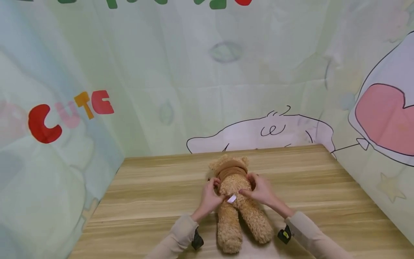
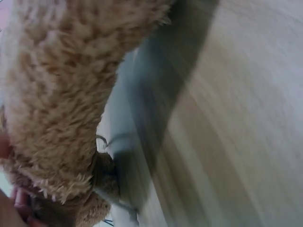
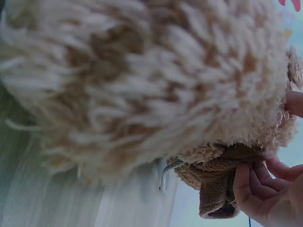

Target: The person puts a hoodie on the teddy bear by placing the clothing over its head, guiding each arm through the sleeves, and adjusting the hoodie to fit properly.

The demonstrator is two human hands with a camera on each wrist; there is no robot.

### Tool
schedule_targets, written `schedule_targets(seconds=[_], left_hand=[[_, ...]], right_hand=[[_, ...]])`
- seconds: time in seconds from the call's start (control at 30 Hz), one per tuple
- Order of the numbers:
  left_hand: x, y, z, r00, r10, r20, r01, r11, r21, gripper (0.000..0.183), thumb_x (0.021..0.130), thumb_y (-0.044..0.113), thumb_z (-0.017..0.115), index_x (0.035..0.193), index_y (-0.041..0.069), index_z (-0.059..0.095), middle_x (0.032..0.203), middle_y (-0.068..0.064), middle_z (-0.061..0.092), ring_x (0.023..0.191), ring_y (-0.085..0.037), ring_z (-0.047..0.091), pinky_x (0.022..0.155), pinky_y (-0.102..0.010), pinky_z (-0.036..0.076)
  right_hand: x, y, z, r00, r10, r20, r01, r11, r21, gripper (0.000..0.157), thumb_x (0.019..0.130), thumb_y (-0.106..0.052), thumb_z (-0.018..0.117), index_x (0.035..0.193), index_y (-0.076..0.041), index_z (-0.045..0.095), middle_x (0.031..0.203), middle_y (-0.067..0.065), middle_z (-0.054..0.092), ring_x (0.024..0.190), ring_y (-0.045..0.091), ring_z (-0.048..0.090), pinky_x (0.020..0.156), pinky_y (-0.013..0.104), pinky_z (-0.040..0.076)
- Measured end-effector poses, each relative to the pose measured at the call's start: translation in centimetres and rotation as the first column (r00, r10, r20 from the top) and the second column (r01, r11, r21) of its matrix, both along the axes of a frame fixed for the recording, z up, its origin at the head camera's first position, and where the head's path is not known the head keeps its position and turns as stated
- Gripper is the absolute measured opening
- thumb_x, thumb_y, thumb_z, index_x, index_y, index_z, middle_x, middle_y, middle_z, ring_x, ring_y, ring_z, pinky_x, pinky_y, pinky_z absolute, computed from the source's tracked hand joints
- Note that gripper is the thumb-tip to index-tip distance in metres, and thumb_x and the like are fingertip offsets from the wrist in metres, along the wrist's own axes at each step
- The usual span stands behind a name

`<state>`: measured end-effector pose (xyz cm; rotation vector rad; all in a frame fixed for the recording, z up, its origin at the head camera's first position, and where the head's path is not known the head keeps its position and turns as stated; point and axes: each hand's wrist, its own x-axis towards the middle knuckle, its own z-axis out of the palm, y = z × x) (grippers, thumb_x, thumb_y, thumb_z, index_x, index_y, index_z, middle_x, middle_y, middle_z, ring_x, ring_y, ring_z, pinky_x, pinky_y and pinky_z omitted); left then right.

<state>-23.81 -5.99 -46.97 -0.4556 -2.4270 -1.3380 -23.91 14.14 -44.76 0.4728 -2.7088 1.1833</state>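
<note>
A light-brown teddy bear [image 1: 235, 187] lies on the wooden table, its head toward the far edge and its legs toward me. A brown cloth garment [image 1: 231, 171] is bunched around its upper body, with a sleeve [image 3: 215, 191] and a thin grey cord [image 2: 116, 202] hanging loose. A white tag [image 1: 231, 198] shows low on the bear's body. My left hand [image 1: 210, 197] holds the garment at the left side, its thumb against the fur. At the right side my right hand [image 1: 262, 190] pinches the garment's edge with curled fingers. Fur hides much of both hands in the wrist views.
The wooden table [image 1: 155, 196] extends to both sides of the bear. Printed cloth walls [image 1: 155, 64] with cartoon figures and letters stand behind and beside it. A dark wrist device [image 1: 197, 240] sits under the left cuff and another [image 1: 284, 234] under the right.
</note>
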Motion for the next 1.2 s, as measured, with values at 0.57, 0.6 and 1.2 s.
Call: schedule_targets(seconds=[0.57,0.6,1.2], left_hand=[[-0.5,-0.5,-0.1,0.664,-0.104,-0.740,-0.359,0.824,-0.439,0.023,0.069,0.004,0.048,0.088,0.005,0.060,0.073,-0.007,0.055,0.061,-0.020,0.052,0.055,-0.029,0.045],[-0.5,-0.6,-0.2,0.627,-0.121,-0.770,-0.389,0.808,-0.443,0.022,0.074,0.004,0.043,0.088,0.004,0.060,0.073,-0.007,0.055,0.062,-0.020,0.051,0.053,-0.028,0.045],[0.7,-1.1,0.0,0.964,0.071,0.254,-0.147,0.944,0.294,0.019,0.072,-0.004,0.055,0.087,-0.002,0.045,0.086,-0.011,0.050,0.058,-0.006,0.040,0.050,-0.018,0.035]], right_hand=[[0.1,0.6,-2.1,0.706,0.215,-0.675,0.124,0.900,0.417,0.027,0.092,-0.018,0.031,0.088,0.001,0.051,0.073,0.009,0.052,0.049,0.016,0.047,0.041,0.024,0.038],[0.3,0.5,-2.1,0.719,0.216,-0.661,0.133,0.890,0.436,0.025,0.091,-0.017,0.032,0.089,0.002,0.049,0.073,0.009,0.051,0.047,0.015,0.046,0.039,0.023,0.037],[1.2,0.1,-2.2,0.983,0.014,0.184,0.059,0.920,-0.388,0.026,0.079,0.007,0.051,0.105,0.011,0.051,0.107,0.026,0.051,0.094,0.026,0.058,0.069,0.022,0.050]])
